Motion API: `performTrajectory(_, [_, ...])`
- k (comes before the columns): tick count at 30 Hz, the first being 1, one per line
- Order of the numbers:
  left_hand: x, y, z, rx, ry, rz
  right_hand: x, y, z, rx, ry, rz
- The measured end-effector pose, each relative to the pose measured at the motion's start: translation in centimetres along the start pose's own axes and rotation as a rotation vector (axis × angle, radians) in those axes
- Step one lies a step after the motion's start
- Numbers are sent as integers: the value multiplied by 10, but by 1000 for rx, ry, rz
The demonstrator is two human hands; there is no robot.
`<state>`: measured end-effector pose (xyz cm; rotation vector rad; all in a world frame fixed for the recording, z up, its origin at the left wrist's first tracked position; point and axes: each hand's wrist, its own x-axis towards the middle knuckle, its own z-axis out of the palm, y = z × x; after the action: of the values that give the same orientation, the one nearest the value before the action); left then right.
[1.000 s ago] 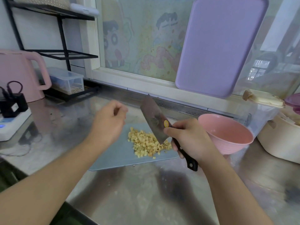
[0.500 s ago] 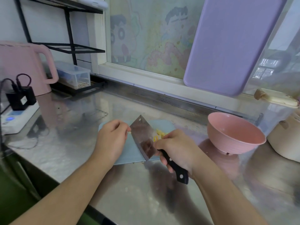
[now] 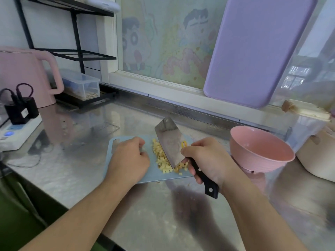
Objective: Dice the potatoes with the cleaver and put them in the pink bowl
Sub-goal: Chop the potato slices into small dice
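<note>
Since half a second ago the cleaver (image 3: pixel 169 142) has swung aside from in front of the potato dice (image 3: pixel 161 157), which now show as a pile of small pale yellow cubes on the board (image 3: pixel 125 142). Its broad steel blade stands tilted, lower corner down among the cubes at the pile's right side, a hole near its top corner and a yellow sticker near the handle. The right hand (image 3: pixel 208 159) grips the black riveted handle, fingers wrapped round it. The left hand (image 3: pixel 129 160) rests on the board just left of the pile with fingers curled under; whether it holds anything I cannot tell.

The board is thin, pale blue plastic with rounded corners and a slot handle at its left end. It lies on a shiny steel counter (image 3: pixel 163 214). A few cubes lie loose near the board's front edge. The bowl (image 3: pixel 261 151), matte pink, round and ribbed on the outside, stands on the counter right of the board, just beside the right hand. A lilac tray (image 3: pixel 259 49), smooth with rounded corners, leans against the window behind.
</note>
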<state>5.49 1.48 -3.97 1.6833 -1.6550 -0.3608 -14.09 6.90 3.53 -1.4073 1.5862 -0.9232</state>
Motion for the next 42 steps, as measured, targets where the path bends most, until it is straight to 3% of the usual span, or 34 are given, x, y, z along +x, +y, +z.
performTrajectory(5, [-2, 0, 3, -150, -182, 138, -1, 0, -4, 16, 14, -19])
performTrajectory(11, [3, -4, -1, -354, 41, -31, -3, -1, 2, 18, -10, -8])
performTrajectory(16, [3, -6, -3, -341, 91, -38, -4, -2, 2, -7, -58, 32])
performTrajectory(25, [-4, -3, -1, -176, -153, 113, -3, -2, -6, 8, -49, 51])
performTrajectory(36, [-1, 0, -8, -356, 139, -98, -5, -3, -7, -19, -93, 26])
performTrajectory(42, [1, 1, -9, -354, 109, -166, -4, 0, 9, -189, -169, 30])
